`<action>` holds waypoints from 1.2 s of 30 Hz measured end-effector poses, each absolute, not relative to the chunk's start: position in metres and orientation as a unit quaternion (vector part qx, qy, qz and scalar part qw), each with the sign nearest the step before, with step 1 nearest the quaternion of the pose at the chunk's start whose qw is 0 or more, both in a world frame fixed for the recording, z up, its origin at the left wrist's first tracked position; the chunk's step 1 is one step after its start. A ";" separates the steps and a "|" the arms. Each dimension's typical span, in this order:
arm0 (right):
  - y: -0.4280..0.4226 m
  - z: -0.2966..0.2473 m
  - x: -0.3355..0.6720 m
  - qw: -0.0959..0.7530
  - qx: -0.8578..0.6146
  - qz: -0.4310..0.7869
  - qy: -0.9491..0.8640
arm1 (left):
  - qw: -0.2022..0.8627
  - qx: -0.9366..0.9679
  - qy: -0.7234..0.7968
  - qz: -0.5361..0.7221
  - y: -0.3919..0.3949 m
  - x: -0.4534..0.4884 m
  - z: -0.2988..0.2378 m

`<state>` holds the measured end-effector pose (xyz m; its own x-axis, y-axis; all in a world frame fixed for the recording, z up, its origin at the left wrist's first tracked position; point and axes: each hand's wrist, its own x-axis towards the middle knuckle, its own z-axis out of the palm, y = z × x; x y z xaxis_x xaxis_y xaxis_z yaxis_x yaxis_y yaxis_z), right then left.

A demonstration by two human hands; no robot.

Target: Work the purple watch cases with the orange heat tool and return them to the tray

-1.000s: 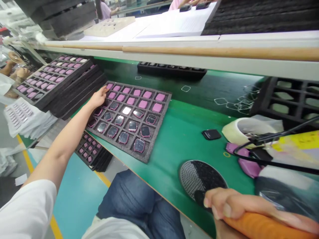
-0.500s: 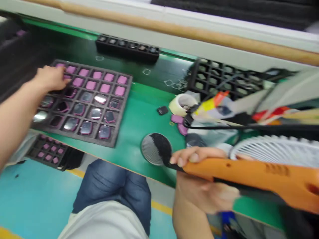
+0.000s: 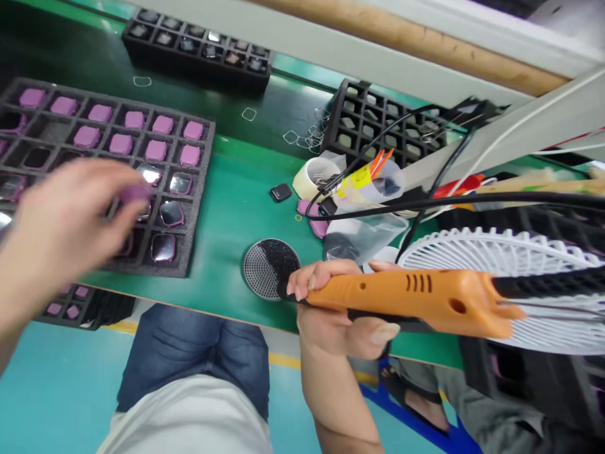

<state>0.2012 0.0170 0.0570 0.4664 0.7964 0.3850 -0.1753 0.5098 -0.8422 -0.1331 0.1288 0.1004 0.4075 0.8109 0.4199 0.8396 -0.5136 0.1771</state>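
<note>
My right hand [image 3: 338, 309] is wrapped round an orange-handled tool [image 3: 425, 301] whose dark tip rests by a round mesh disc [image 3: 270, 268] on the green bench. Blurred by motion, my left hand [image 3: 66, 221] hovers above the near part of a black foam tray [image 3: 201, 183], its fingertips pinched on a small purple piece [image 3: 135, 193]. The tray's cells hold purple watch cases [image 3: 155, 150] in the far rows and shiny glass-faced ones [image 3: 163, 247] in the near rows.
A tape roll [image 3: 317, 175], a loose black piece [image 3: 281, 192], a plastic bag and cables lie at centre right. A white fan grille [image 3: 501, 265] stands to the right. More black trays [image 3: 198, 44] sit at the back and under the bench edge [image 3: 70, 306].
The view has swung right and down. My left hand came off the tray's far left corner toward me, now with a purple piece in its fingertips. The right hand keeps holding the orange tool.
</note>
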 end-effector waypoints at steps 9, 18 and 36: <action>0.013 0.056 0.203 0.753 -0.394 0.325 -0.415 | -0.154 -0.913 -0.324 -0.196 0.001 -0.033 0.031; 0.011 0.056 0.199 0.754 -0.386 0.310 -0.432 | -0.167 -0.884 -0.338 -0.276 -0.002 -0.016 0.015; -0.009 0.079 0.182 0.696 -0.384 0.378 -0.476 | -0.211 -0.860 -0.322 -0.335 -0.003 -0.008 0.001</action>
